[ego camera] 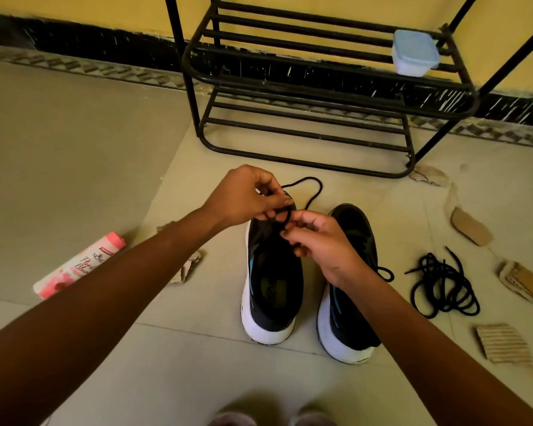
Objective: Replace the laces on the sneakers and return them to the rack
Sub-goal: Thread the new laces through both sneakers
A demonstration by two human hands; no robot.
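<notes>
Mid-lacing on left sneaker, toe-end eyelets. Sitting on floor, heel toward camera, just beside right sneaker, in front of shoe rack.

Pinching black lace with left hand, fingers curled round it. Pinching same lace lower with right hand, fingertips closed on it just above toe box. Slack loop trailing past toe onto floor.

To do it well, probably:
- Hold tip stiff between thumb and forefinger, feed straight into eyelet, not at an angle.
- Pull slack loop through before next crossing, else risk of snags.
- Even up both ends at bottom row first.
- Keep lace flat, no twist.
- Brace shoe with spare fingers if sliding.

Can't tell which eyelet, hidden behind hands. Can't tell whether right sneaker fully laced; short lace bit showing by right wrist. Loose lace tangle right of pair, apart from it; keep it clear of working lace. Plastic tub on rack's upper tier, right end.
</notes>
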